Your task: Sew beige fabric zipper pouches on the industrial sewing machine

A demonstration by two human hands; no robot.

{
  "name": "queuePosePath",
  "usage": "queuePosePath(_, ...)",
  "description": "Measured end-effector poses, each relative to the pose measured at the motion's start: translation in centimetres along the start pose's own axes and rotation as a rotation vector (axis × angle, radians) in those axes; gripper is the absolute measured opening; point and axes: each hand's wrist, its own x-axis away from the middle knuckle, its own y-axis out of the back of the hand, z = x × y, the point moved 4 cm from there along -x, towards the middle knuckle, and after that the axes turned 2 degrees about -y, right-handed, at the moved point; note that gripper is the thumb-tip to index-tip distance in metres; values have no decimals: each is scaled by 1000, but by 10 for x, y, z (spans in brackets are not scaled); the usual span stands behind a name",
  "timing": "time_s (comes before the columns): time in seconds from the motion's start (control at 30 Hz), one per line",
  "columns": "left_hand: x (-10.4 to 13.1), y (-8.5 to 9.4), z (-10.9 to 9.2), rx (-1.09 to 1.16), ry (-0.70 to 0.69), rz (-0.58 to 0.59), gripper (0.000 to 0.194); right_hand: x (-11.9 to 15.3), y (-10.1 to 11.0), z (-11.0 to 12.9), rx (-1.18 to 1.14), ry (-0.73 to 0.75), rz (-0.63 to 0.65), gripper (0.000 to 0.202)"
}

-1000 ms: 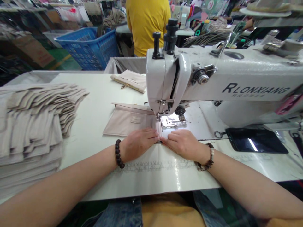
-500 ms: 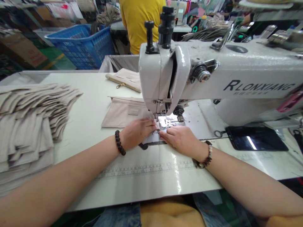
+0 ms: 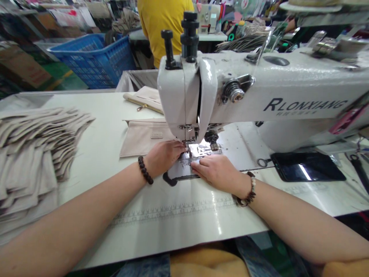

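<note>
A beige fabric panel [image 3: 138, 139] with a small stitched label [image 3: 157, 133] lies flat left of the sewing machine's needle area, its right edge under the machine head [image 3: 184, 92]. My left hand [image 3: 165, 154] is at that right edge, fingers pressed together on the fabric close beside the presser foot [image 3: 188, 145]. Just in front of the foot, my right hand [image 3: 216, 171] rests on the metal needle plate with fingers curled and fingertips together. Whatever may be between those fingertips is too small to make out.
Stacked beige fabric pieces [image 3: 37, 150] cover the table's left side. A zippered beige piece [image 3: 147, 100] lies behind the panel. Scissors [image 3: 263, 162] and a black phone [image 3: 307, 166] lie at right. Beyond are a blue basket [image 3: 95, 57] and a person in yellow [image 3: 164, 27].
My left hand has drawn slightly back from the needle plate's front along the panel's edge, and the beige strip end at its fingertips no longer shows. The whole view has shifted a little.
</note>
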Motion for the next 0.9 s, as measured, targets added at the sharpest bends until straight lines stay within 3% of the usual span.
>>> queuePosePath(0.23,-2,0,-1,10,-3,-3,24,0,1,0,-1,-13,24,30)
queuePosePath(0.4,-3,7,33,29,39,108,23,0,2,0,-5,-12,36,30)
queuePosePath(0.5,10,20,47,-9,63,140,25,1,3,0,-10,-6,44,31)
queuePosePath(0.6,34,29,26,-92,84,261,37,2,4,-2,1,-13,49,31)
queuePosePath(0.77,55,34,-45,-83,149,464,34,2,5,-2,29,-31,84,27)
queuePosePath(0.9,47,35,-60,-37,206,537,33,0,5,-4,25,-52,134,27)
